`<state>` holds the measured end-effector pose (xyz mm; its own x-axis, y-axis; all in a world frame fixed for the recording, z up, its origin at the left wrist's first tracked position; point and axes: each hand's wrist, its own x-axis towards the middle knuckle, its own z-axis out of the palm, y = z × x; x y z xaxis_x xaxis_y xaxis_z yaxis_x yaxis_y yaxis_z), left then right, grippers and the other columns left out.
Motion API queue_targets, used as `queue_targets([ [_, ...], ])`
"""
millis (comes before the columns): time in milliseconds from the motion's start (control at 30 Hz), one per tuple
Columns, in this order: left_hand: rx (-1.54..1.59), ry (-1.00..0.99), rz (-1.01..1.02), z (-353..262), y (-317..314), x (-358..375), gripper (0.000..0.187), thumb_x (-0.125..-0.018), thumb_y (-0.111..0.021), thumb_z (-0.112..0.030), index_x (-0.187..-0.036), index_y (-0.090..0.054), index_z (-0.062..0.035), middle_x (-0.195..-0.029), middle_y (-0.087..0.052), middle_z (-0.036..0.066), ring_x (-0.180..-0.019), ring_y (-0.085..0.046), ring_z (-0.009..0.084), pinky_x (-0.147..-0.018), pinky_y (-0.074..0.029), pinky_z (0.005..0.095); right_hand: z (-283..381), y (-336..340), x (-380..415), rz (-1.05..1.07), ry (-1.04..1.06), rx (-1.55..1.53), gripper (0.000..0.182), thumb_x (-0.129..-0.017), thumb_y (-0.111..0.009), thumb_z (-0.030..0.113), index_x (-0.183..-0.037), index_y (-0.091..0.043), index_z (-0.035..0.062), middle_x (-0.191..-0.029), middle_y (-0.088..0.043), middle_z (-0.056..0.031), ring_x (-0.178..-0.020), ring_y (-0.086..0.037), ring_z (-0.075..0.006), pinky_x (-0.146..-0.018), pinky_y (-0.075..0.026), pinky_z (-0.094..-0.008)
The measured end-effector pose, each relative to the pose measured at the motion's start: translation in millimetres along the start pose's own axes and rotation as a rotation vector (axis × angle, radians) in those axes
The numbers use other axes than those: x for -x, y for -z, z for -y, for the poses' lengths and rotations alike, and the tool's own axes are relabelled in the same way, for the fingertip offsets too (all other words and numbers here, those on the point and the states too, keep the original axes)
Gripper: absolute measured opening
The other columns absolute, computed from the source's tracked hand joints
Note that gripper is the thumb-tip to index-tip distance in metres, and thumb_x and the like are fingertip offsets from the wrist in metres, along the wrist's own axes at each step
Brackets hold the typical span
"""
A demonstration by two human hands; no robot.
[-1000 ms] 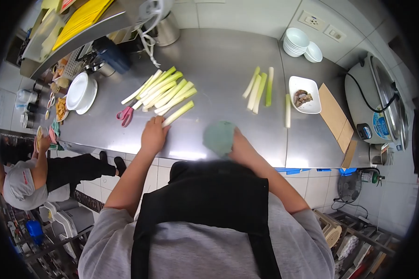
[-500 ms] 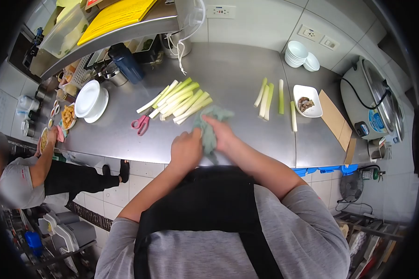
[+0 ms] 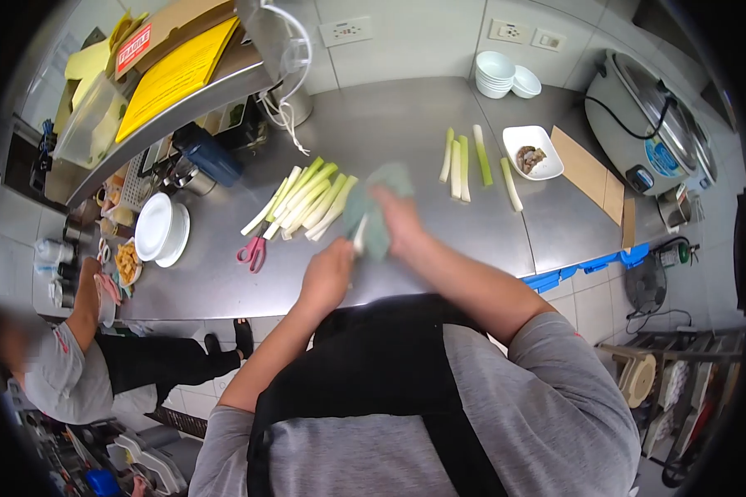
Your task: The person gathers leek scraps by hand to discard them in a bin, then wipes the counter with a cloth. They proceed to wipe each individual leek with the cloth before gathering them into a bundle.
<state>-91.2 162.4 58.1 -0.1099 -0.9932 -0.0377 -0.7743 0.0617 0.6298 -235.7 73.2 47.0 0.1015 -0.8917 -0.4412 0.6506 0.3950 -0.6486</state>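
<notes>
My left hand [image 3: 330,269] is closed around the lower end of a leek stalk [image 3: 360,237], only a short pale part of which shows. My right hand [image 3: 396,219], blurred by motion, grips a grey-green cloth [image 3: 379,195] wrapped about the same stalk. Left of the cloth lies a pile of cut leeks [image 3: 302,203], white and green, side by side. Pink-handled scissors [image 3: 253,254] rest at the pile's lower left, blades partly under it. Several single leek stalks [image 3: 464,170] lie apart on the right of the steel counter [image 3: 389,112].
A square white bowl [image 3: 547,157] with dark pieces, cardboard [image 3: 588,178] and a large cooker [image 3: 646,124] stand at right. Stacked white bowls [image 3: 495,74] are at the back. White lidded containers [image 3: 157,232] and a blue bottle [image 3: 207,156] stand left. A co-worker [image 3: 66,356] works at far left.
My right hand and the cloth have shifted up along the stalk, away from my left hand, baring a pale part of it. The whole view has turned slightly.
</notes>
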Motion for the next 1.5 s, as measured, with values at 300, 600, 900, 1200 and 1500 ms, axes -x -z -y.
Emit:
queue_targets([
  [300,0.247,-0.078,-0.053,-3,-27,-17,0.031,-0.101,-0.038,-0.031,-0.099,-0.042,-0.0004,-0.082,-0.054,0.023,-0.076,-0.057,0.0294,-0.07,-0.044,0.0404,-12,5,28,-0.007,0.37,0.225,0.033,-0.087,-0.064,0.023,-0.111,-0.058,0.0014,-0.1,-0.063,-0.0093,-0.088,-0.063,-0.0201,-0.076,-0.051,-0.034],
  [600,1.182,0.345,0.258,-44,15,-8,0.038,-0.103,-0.032,-0.037,-0.089,-0.048,-0.006,-0.061,-0.039,0.001,-0.049,-0.03,0.0093,-0.046,-0.026,0.0238,61,56,-36,0.375,-0.195,-0.393,0.032,-0.089,-0.063,0.033,-0.107,-0.06,0.0058,-0.102,-0.064,-0.0051,-0.09,-0.063,-0.0191,-0.077,-0.052,-0.035],
  [900,0.906,0.175,0.078,-34,-38,-22,0.036,-0.096,-0.045,-0.025,-0.116,-0.056,0.0026,-0.087,-0.067,0.01,-0.082,-0.061,0.0289,-0.08,-0.046,0.0378,31,42,59,0.431,0.083,0.303,0.031,-0.092,-0.062,0.029,-0.114,-0.059,0.007,-0.103,-0.064,-0.0066,-0.089,-0.062,-0.0184,-0.079,-0.05,-0.0337],
  [1200,0.656,0.022,-0.111,-101,5,-48,0.033,-0.098,-0.043,-0.025,-0.117,-0.061,-0.0037,-0.113,-0.062,0.012,-0.103,-0.057,0.0202,-0.092,-0.041,0.0321,49,48,52,0.555,0.709,0.837,0.028,-0.09,-0.061,0.021,-0.111,-0.059,0.0026,-0.112,-0.06,-0.017,-0.104,-0.056,-0.0308,-0.092,-0.043,-0.0388],
  [1500,1.476,0.214,-0.044,-123,20,-115,0.046,-0.102,-0.03,-0.041,-0.132,-0.048,-0.0108,-0.112,-0.061,0.006,-0.114,-0.054,0.022,-0.101,-0.041,0.0457,42,123,49,0.818,0.617,0.948,0.039,-0.091,-0.059,0.025,-0.122,-0.053,0.0019,-0.117,-0.059,-0.0148,-0.115,-0.052,-0.0284,-0.101,-0.038,-0.0367],
])
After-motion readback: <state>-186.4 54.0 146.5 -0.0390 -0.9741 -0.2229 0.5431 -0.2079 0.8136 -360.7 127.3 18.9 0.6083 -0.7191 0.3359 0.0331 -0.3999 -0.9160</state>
